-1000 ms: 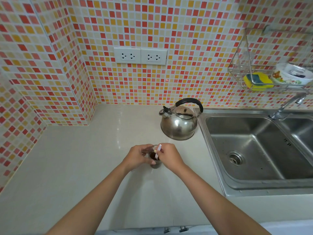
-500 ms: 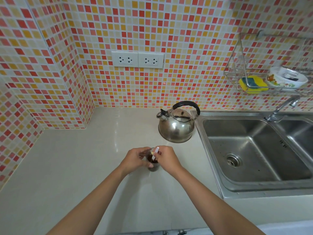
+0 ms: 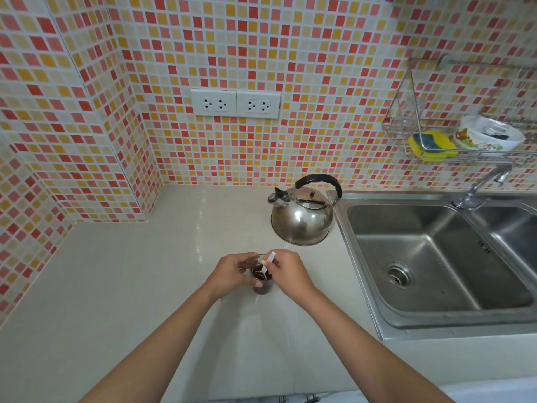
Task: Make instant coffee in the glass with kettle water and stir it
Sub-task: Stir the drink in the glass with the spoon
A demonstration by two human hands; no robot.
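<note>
A small clear glass (image 3: 263, 286) with dark brown coffee stands on the pale countertop (image 3: 139, 286). My left hand (image 3: 232, 271) wraps around its left side. My right hand (image 3: 287, 271) pinches a thin white stirrer (image 3: 268, 261) whose lower end dips into the coffee. A steel kettle (image 3: 302, 219) with a black handle sits behind the glass, close to the sink, untouched.
A steel double sink (image 3: 436, 257) with a tap (image 3: 482, 184) lies to the right. A wire rack (image 3: 465, 152) on the tiled wall holds a yellow sponge (image 3: 433, 144) and a white bowl (image 3: 491, 136). Two sockets (image 3: 235, 103) are on the wall.
The hands stay on the glass and stirrer, with the stirrer shifting slightly in the coffee. The view has tilted, so everything sits a little lower and further left in the frame.
</note>
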